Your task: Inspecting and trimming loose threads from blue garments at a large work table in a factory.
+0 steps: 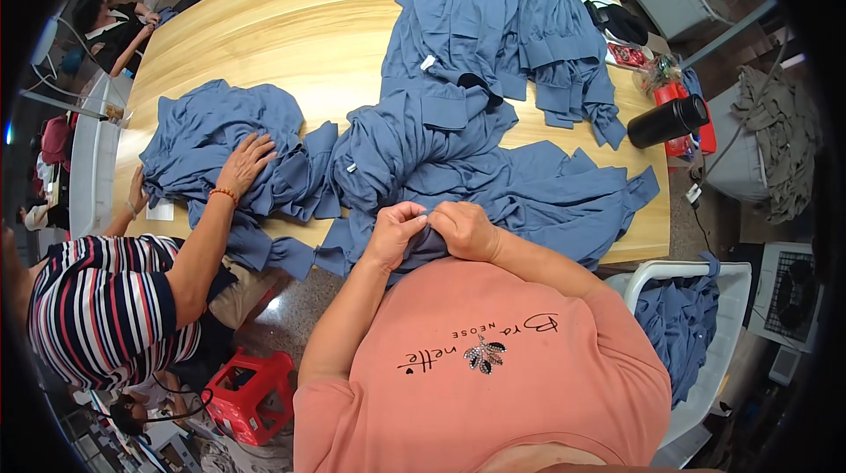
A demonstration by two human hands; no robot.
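At the near edge of the table, my left hand (397, 233) and my right hand (467, 231) are close together, thumbs and fingertips pinched. Between them they grip the edge of a blue garment (538, 200), which spreads rightward over the wood. Whatever small detail sits between the fingertips is hidden. Just beyond my hands lies a bunched blue garment (379, 156) with a small white label on it. Farther back, several blue garments (476, 6) with cuffs are heaped together.
On my left, a person in a striped top (115, 306) rests a hand on another blue pile (225, 116). A black bottle (667, 121) lies tilted by a red container (705, 134). The white bin (736, 284) at right holds blue garments. A red stool (251, 394) stands lower left.
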